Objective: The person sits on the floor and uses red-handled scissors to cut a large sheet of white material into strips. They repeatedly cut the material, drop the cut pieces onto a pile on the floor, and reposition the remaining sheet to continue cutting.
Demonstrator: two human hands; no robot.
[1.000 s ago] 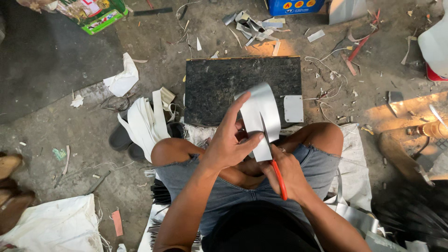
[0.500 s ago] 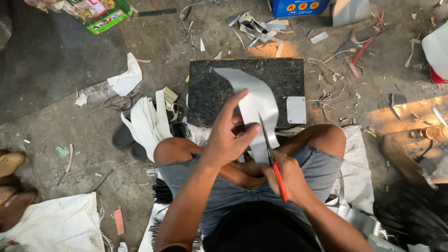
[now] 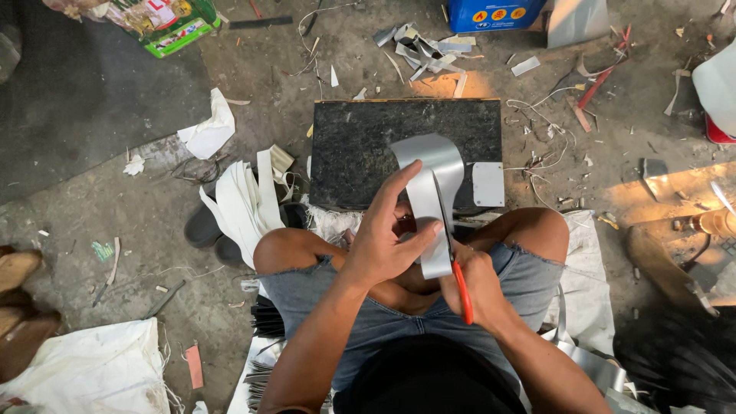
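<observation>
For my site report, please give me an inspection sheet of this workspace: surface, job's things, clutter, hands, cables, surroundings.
Surface: dark slab on dusty concrete floor.
Job's things: curved grey metal sheet; red-handled snips cutting along it.
Clutter: metal offcuts, small cut plate, white strips.
Hands: left hand grips the sheet; right hand closed on the snips.
Cables: loose thin wire.
Surroundings: blue box, white sack.

Dusty concrete floor (image 3: 115, 215) with a dark stone slab (image 3: 360, 146), metal offcuts (image 3: 422, 46), white rags (image 3: 245, 199).
</observation>
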